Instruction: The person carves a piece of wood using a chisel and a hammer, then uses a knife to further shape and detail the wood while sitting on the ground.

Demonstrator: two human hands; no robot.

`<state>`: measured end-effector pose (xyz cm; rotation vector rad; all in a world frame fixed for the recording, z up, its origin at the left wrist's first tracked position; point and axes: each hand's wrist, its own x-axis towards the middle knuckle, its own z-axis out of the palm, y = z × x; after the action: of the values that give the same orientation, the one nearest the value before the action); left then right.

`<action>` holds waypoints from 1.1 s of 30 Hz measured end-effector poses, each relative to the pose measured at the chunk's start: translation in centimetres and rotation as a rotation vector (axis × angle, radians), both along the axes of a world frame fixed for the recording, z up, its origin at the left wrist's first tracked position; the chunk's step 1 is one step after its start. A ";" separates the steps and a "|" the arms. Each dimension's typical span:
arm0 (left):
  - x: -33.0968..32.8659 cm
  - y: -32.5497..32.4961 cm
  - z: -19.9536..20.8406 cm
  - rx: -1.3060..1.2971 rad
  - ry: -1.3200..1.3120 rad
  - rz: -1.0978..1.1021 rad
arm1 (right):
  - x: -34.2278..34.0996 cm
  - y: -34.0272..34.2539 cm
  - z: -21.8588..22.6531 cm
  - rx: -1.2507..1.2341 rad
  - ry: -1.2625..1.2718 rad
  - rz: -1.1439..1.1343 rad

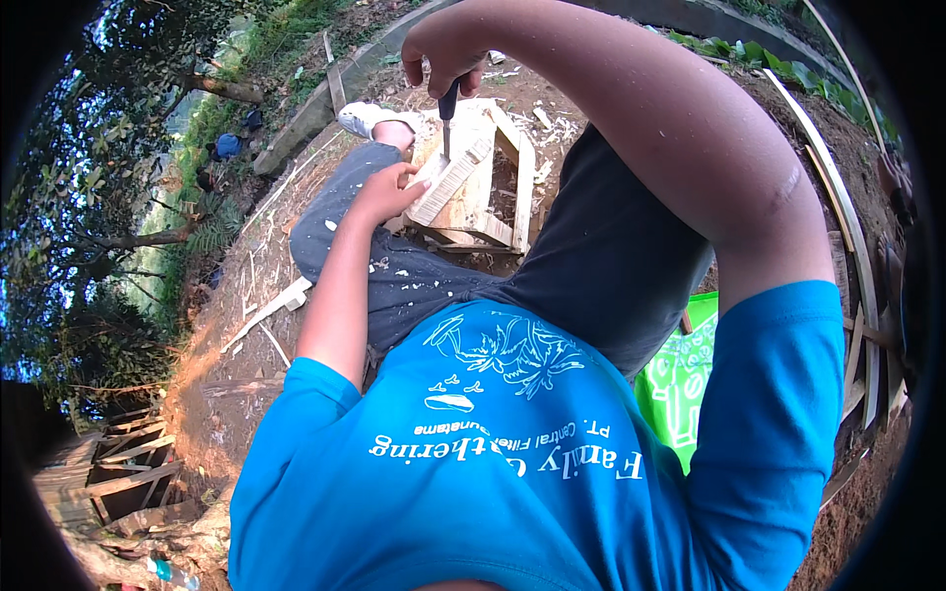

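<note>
My right hand (448, 49) is closed around the dark handle of a chisel (447, 138). The chisel stands nearly upright, and its metal end meets a pale wooden block (455, 185) with ridged, striped grain. From the left, my left hand (386, 194) grips the near end of this block between thumb and fingers. Beneath the block is a low wooden stand (498, 163) with an open frame side, set between my legs. The exact point where the blade touches is too small to make out.
Wood chips (542, 118) litter the dirt around the stand. A pale wood strip (268, 313) lies left of my leg. Long planks (838, 197) lie at the right, near a green printed cloth (680, 389). A low concrete edge (296, 133) runs behind.
</note>
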<state>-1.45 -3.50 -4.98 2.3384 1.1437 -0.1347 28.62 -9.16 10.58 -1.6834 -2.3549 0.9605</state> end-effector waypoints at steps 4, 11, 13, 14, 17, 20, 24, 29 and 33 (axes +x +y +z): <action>0.7 1.3 2.2 -0.274 0.141 -0.076 | -0.5 1.8 -0.6 -0.187 0.180 -0.084; 2.8 5.7 5.8 -0.146 0.380 -0.449 | -0.3 1.2 2.6 -0.235 0.005 -0.142; 3.2 6.1 5.7 -0.103 0.377 -0.510 | 0.7 0.6 2.4 -0.274 0.063 -0.223; 4.3 5.8 6.2 -0.212 0.438 -0.499 | 1.2 0.6 2.0 -0.275 0.071 -0.234; 5.4 6.0 5.9 -0.356 0.523 -0.584 | 1.6 1.1 1.1 -0.247 0.116 -0.235; 4.3 7.1 2.9 -0.322 0.355 -0.731 | 1.1 1.3 0.8 -0.186 0.171 -0.183; 4.0 9.1 2.2 -0.385 0.349 -0.789 | 0.7 2.2 0.6 -0.020 0.238 -0.091; 5.3 8.6 3.7 -0.654 0.670 -0.516 | -1.4 3.9 3.8 -0.141 0.060 -0.118; 4.9 8.4 2.8 -0.672 0.577 -0.615 | -0.3 4.1 2.4 -0.154 0.153 -0.114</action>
<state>3.43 4.89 -2.21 1.9684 0.4262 -1.2641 28.31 -5.07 12.96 -1.7072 -2.1129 1.2290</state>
